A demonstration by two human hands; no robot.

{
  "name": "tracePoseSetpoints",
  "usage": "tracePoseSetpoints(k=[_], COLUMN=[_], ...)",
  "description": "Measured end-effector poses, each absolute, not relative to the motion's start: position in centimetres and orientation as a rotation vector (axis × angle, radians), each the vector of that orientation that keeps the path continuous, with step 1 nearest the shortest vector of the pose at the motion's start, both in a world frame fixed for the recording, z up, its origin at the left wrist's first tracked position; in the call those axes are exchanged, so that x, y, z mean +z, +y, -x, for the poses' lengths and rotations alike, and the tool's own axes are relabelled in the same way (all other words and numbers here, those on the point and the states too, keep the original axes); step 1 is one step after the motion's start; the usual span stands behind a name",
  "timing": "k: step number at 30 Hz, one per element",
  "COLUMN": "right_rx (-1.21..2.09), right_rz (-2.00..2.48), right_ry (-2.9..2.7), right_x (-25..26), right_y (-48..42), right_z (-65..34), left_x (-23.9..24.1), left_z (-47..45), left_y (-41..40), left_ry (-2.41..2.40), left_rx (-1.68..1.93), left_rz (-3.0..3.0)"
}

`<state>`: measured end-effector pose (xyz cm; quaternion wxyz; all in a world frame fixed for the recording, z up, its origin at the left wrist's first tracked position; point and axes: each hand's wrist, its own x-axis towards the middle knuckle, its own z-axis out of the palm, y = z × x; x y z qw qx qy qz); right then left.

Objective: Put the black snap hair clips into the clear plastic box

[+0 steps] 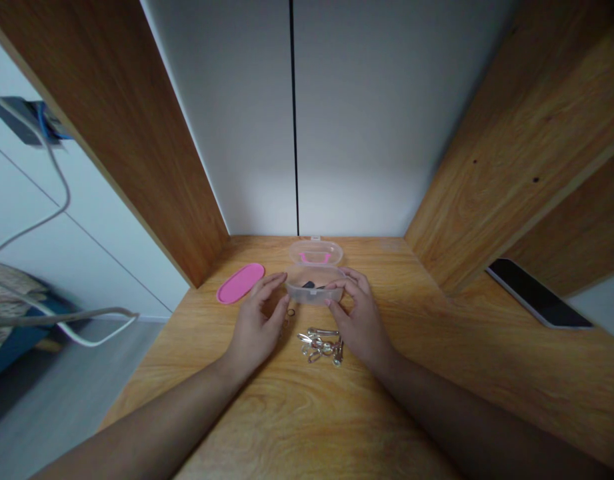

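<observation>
A small clear plastic box [314, 283] with its hinged lid [317, 253] open stands on the wooden desk [297, 413]; something dark lies inside. My right hand [359, 317] touches the box's right front edge with its fingertips, fingers curled. My left hand [259, 320] rests just left of the box, fingers loosely spread, holding nothing. A pile of small silver metal tools [321, 345] lies between my hands. A tiny dark ring [291, 312] lies by my left fingers.
A pink oval insert [241, 283] lies left of the box. Wooden side panels [137, 133] wall the desk on both sides. A dark phone [537, 293] lies at the right. White cables [61, 320] hang off the left.
</observation>
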<state>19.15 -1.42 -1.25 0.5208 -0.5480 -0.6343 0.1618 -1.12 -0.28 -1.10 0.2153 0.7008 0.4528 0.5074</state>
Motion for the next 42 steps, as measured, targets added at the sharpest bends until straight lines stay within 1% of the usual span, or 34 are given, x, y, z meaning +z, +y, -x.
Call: tracePoseSetpoints(k=[10,15,19,21,25,28,31,42], right_rx=[0.392,0.327,0.280,0.262,0.263,0.267,0.266,0.294], right_rz=[1.287,1.279,1.249,1.241,1.220,1.211,1.208,1.190], right_ry=[-1.459,-1.421,-1.388,-1.362,-1.360,-1.367,-1.368,-1.369], right_x=[-1.7,-0.8,-0.1,0.0,0.1,0.0,0.0,-0.4], right_y=[-1.2,-1.6,-2.0,-2.1,-2.2,-2.2,-2.1,-1.9], right_z=[-19.1,-18.9,-18.9,-18.9,-19.0,-19.1,-19.1,-19.1], left_x=[-0.5,-0.2,0.4,0.8,1.4,1.5,1.4,0.9], left_z=[0.8,0.8,0.9,0.9,0.5,0.3,0.2,0.2], left_y=[-1.0,-1.2,-2.0,-2.6,-3.6,-3.8,-3.7,-3.6], left_ry=[1.267,1.258,1.185,1.057,0.830,0.841,0.892,0.889], left_rx=[1.325,1.335,1.368,1.290,0.920,0.732,0.653,0.752], left_rz=[-2.065,-2.079,-2.234,-2.379,-2.622,-2.656,-2.651,-2.615])
